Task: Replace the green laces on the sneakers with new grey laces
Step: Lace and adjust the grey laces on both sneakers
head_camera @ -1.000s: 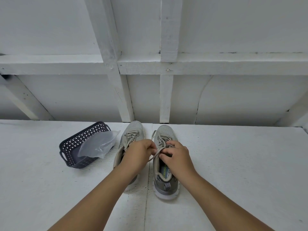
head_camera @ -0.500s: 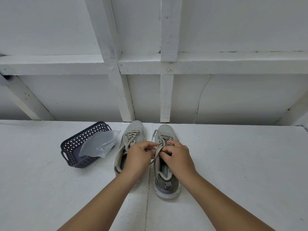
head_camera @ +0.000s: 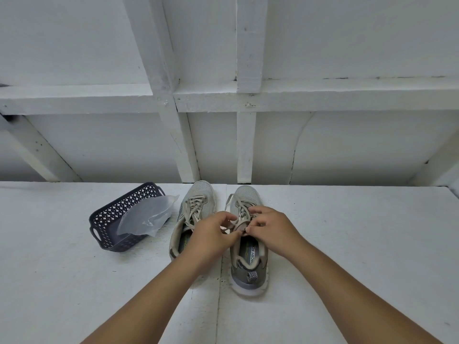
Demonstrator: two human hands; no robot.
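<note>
Both hands are bunched over the tongue of the right sneaker [head_camera: 248, 247]. The left hand [head_camera: 211, 234] has thumb and fingertips pinched on the lace [head_camera: 239, 219] near the top eyelets, and the right hand [head_camera: 269, 228] has its fingers curled in, pinching the same lace from the other side. Honestly the knot itself is buried under the knuckles, so can't tell if it's undone or how much lace is loose. The lace looks more beige than green in this light.

The left sneaker [head_camera: 192, 214] sits just beside it, toes to the wall, laced up, but the left forearm covers its heel. Compared with a second ago the hands have crept a bit toward the toe end, the left hand has slid off the left shoe so more of its opening shows, and the right shoe's insole print is easier to read now. Shoes and basket haven't budged.

Off to the left, the dark basket [head_camera: 109, 219] sits tipped with a clear plastic bag [head_camera: 146, 217] spilling over its rim. Whatever's in the bag is too hazy to make out, so no idea whether grey laces are in there.

The white counter [head_camera: 360, 244] has a seam running between the shoes, plenty of bare room to the right, and both shoe toes nearly reach the back edge under the wall framing
</note>
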